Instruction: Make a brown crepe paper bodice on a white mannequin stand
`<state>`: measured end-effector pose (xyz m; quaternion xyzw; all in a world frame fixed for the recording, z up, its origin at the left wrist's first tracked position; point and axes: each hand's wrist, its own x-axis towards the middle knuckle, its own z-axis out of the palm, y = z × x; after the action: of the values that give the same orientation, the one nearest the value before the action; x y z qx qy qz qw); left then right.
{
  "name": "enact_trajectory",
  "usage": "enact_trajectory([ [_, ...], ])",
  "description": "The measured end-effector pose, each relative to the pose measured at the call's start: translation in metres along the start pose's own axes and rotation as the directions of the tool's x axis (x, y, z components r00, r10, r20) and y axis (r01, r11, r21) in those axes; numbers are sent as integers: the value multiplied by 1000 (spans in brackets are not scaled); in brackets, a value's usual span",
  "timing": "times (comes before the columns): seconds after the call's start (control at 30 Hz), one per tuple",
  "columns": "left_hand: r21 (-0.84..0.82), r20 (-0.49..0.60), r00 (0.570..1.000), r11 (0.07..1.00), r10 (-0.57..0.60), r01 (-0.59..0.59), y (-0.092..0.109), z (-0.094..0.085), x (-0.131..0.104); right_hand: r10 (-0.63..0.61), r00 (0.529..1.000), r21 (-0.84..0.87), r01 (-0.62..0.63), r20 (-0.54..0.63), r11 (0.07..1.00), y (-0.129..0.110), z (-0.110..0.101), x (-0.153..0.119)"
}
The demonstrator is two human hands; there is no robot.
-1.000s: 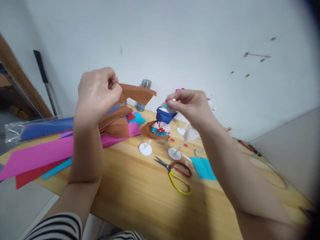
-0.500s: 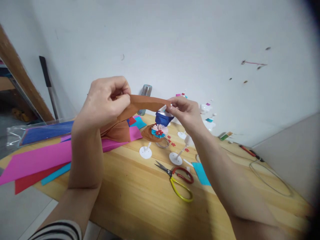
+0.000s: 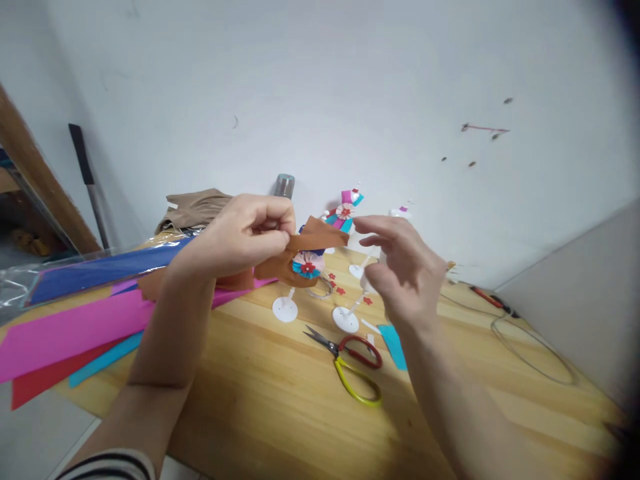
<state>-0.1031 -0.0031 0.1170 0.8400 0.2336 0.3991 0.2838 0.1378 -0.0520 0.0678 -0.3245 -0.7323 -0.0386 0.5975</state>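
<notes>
My left hand [image 3: 250, 230] pinches a strip of brown fabric [image 3: 323, 239], whose free end sticks out to the right above the table. My right hand [image 3: 400, 260] is apart from the strip, fingers spread and curved, with nothing in it. Behind and below the strip is a pleated rosette [image 3: 309, 265] in pink and blue with a red centre, set on a brown piece that a small white stand carries. Scissors [image 3: 345, 357] with one red and one yellow handle lie open on the wood below my hands.
Pink fabric [image 3: 75, 333] and other coloured sheets lie at the left, with a clear plastic bag [image 3: 23, 287] behind. White stands [image 3: 345, 319], small red flowers and a blue piece [image 3: 393, 347] are at centre right. A cable [image 3: 530, 360] curls at the far right.
My right hand has let go of the brown strip's end and opened. My left hand has moved right and lower, still holding the strip, which now hangs free at its right end.
</notes>
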Motion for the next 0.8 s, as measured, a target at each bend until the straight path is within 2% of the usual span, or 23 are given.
enact_trajectory([
  [0.13, -73, 18, 1000, 997, 16, -14, 10, -2, -4, -23, 999, -74, 26, 37, 997, 0, 5, 0],
  [0.33, -121, 81, 997, 992, -18, 27, 17, -3, -7, 155, 985, 84, -161, 76, 983, 3, 2, 0],
  [0.47, -44, 123, 992, 999, -4, 9, 13, -1, -4, 252, 950, 194, -287, 186, 938, -3, -4, -6],
  [0.53, -4, 131, 991, 1000, -8, 8, 10, 1, -2, 329, 911, 170, -376, 249, 911, -7, -4, -10],
  [0.63, 64, 112, 994, 998, -4, -4, 8, 2, 0, 429, 867, 148, -473, 254, 868, -7, -4, -13],
  [0.7, 137, 96, 995, 990, 14, -27, 6, 0, 2, 448, 863, 136, -485, 232, 864, -6, -4, -14],
  [0.8, 249, 102, 994, 967, 26, -51, 1, -3, 3, 403, 892, 77, -425, 207, 902, -3, -7, -15],
])
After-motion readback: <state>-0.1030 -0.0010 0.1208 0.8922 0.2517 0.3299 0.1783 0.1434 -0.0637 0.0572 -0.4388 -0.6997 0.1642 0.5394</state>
